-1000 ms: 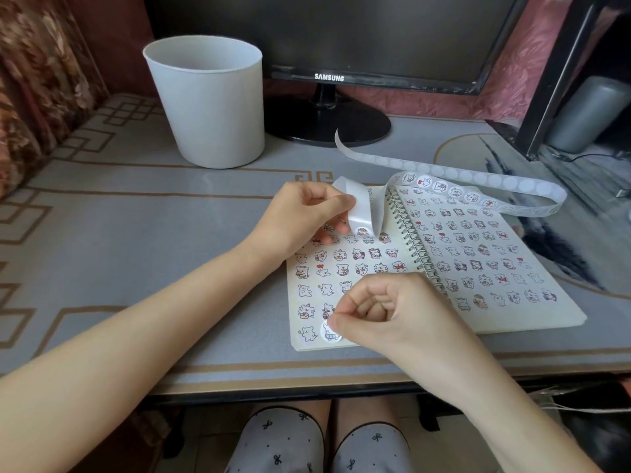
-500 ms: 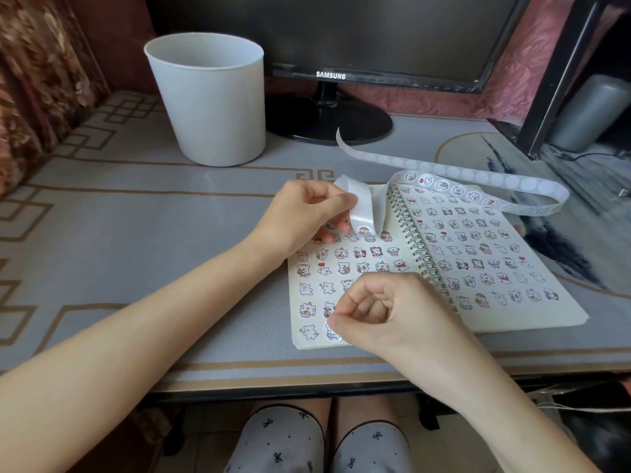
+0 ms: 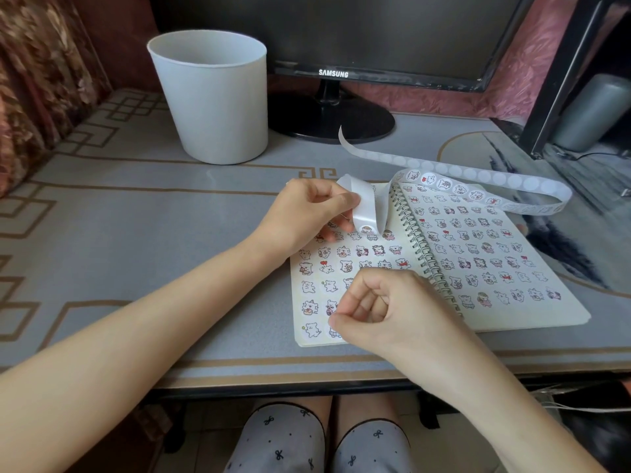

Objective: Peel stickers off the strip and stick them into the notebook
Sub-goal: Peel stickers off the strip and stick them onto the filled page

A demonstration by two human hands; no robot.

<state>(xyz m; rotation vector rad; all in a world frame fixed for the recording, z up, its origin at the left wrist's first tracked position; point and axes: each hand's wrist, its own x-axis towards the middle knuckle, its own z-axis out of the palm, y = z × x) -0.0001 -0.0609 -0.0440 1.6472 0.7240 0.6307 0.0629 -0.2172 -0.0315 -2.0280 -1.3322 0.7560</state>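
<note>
My left hand [image 3: 307,213] pinches the strip [image 3: 363,208] above the notebook [image 3: 553,319] open on the desk [image 3: 170,233], while my right hand [image 3: 386,308], fingers curled, pinches a sticker [image 3: 334,332] onto the left page's bottom row; advise pressing flat, aligned with its neighbour.

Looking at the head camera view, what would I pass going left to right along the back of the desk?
white bin → monitor stand → grey cylinder
</note>
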